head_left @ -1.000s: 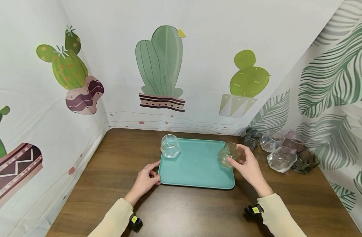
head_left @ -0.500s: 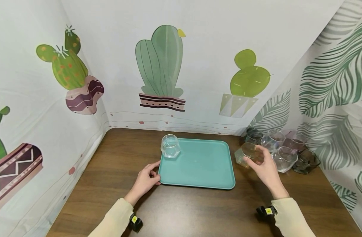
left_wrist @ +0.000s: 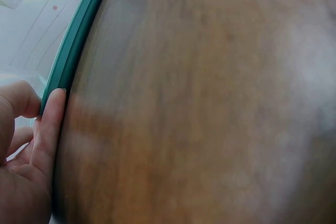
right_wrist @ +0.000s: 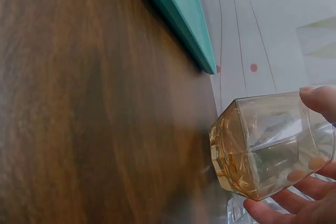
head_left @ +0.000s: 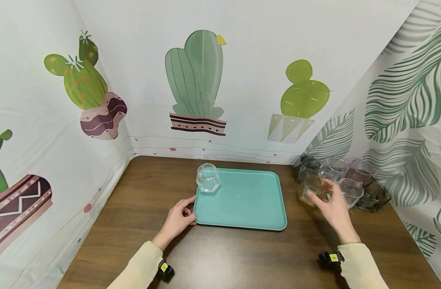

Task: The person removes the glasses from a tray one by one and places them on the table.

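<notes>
My right hand (head_left: pixel 334 208) grips an amber-tinted drinking glass (head_left: pixel 309 193) with a faceted base, thumb on one side and fingers on the other. In the right wrist view the glass (right_wrist: pixel 262 145) appears sideways, its base close to the wooden tabletop; whether it touches is unclear. To its left lies a teal rectangular tray (head_left: pixel 242 204). At the tray's left edge, my left hand (head_left: pixel 177 218) pinches the rim between thumb and curled fingers. A clear faceted glass (head_left: pixel 208 180) stands on the tray's far left corner.
Several glasses cluster at the right back: a dark one (head_left: pixel 308 166), a clear one (head_left: pixel 334 168), a purplish one (head_left: pixel 359 170), another clear one (head_left: pixel 351 192) partly behind my right hand, and a smoky one (head_left: pixel 373 198). Printed cloth (head_left: pixel 249 80) hangs behind the table.
My right hand has carried the amber glass rightward, from above the tray's right side to the table beside the other glasses. My left hand, the tray and its clear glass have stayed put.
</notes>
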The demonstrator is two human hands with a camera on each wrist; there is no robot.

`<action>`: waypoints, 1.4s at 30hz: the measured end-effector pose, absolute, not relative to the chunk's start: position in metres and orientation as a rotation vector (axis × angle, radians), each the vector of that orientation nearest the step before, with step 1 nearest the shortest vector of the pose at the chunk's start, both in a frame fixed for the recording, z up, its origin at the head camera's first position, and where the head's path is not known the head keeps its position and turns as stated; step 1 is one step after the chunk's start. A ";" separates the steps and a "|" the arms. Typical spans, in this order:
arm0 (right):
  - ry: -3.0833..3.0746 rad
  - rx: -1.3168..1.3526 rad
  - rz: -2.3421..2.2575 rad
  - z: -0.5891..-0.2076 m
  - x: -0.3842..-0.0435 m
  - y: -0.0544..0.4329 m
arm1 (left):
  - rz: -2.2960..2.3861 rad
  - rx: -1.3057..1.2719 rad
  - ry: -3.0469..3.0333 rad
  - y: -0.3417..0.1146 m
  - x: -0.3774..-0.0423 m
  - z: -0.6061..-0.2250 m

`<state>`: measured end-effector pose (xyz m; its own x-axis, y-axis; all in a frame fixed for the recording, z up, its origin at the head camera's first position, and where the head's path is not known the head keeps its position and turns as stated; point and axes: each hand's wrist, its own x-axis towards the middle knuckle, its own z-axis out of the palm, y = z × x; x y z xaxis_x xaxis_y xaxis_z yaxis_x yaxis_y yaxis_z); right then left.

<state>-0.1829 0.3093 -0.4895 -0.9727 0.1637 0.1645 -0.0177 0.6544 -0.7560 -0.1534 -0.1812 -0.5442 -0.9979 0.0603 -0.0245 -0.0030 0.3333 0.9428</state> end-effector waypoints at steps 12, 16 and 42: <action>-2.655 -0.154 1.211 -0.494 -0.181 0.313 | 1.779 0.060 2.526 -0.181 -0.153 -0.543; -2.653 -0.167 1.208 -0.495 -0.181 0.314 | 1.777 0.054 2.526 -0.181 -0.153 -0.543; -2.680 -0.131 1.097 -0.491 -0.178 0.315 | 1.781 0.056 2.528 -0.181 -0.152 -0.543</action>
